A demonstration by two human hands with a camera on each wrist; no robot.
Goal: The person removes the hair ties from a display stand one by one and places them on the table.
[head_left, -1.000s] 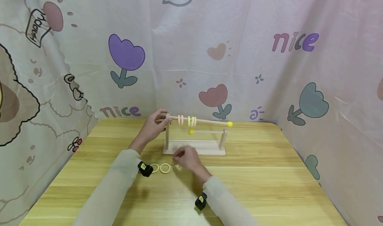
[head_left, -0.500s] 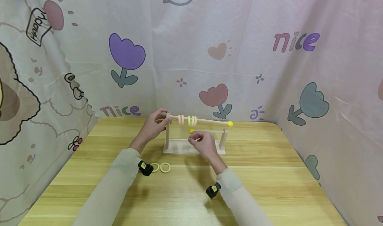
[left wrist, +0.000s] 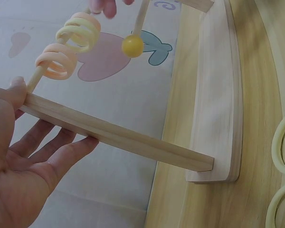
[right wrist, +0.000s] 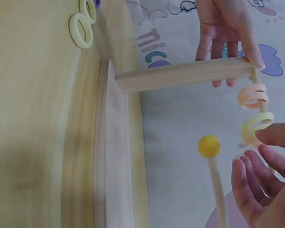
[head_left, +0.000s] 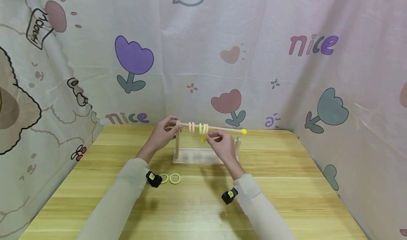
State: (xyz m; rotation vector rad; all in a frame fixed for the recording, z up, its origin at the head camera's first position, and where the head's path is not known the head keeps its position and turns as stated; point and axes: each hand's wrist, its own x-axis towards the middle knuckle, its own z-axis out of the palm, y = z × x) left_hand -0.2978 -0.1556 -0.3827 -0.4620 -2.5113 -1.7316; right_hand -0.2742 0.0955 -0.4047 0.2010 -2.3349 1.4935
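In the head view my left hand [head_left: 161, 134] grips the top of the stand's left post [head_left: 177, 143], thumb by the rod's end. The upper rod [head_left: 222, 128] slopes slightly down to a yellow ball [head_left: 243, 131] at its right end. Orange rings [head_left: 191, 127] and yellow-green rings [head_left: 202, 128] hang on it, with another orange one beside them. My right hand [head_left: 223, 146] is just below and right of these rings. In the right wrist view its fingers [right wrist: 263, 178] are loosely bent, thumb overlapping the rings; contact is unclear, and no held object is discernible.
A lower rod's yellow ball [right wrist: 209, 146] is left of my right hand in the right wrist view. Two pale yellow rings [head_left: 175, 178] lie on the table [head_left: 286, 197] before the stand's base [head_left: 197, 156]. A printed cloth [head_left: 178, 56] hangs behind.
My right hand has risen from the table near the loose rings, moving right and up to the rings on the upper rod. My left hand has stayed on the post.
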